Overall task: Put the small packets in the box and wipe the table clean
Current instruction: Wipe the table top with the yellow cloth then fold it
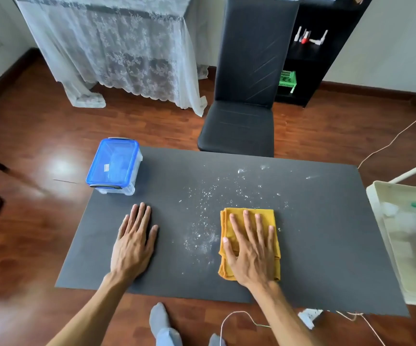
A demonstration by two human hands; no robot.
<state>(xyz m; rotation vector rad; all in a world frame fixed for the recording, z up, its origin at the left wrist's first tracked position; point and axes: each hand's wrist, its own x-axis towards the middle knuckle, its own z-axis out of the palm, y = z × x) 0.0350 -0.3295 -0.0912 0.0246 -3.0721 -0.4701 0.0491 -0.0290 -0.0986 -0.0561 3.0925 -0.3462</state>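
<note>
A clear plastic box with a blue lid closed on it stands at the far left corner of the dark grey table. White powder is scattered over the middle of the table. My right hand lies flat, fingers spread, pressing on a folded yellow cloth just right of the powder. My left hand rests flat on the bare table, palm down, holding nothing. I see no loose packets on the table.
A black chair stands behind the table's far edge. At the right edge a white rack holds pale items. A black shelf stands at the back right. A cable and power strip lie on the floor near my feet.
</note>
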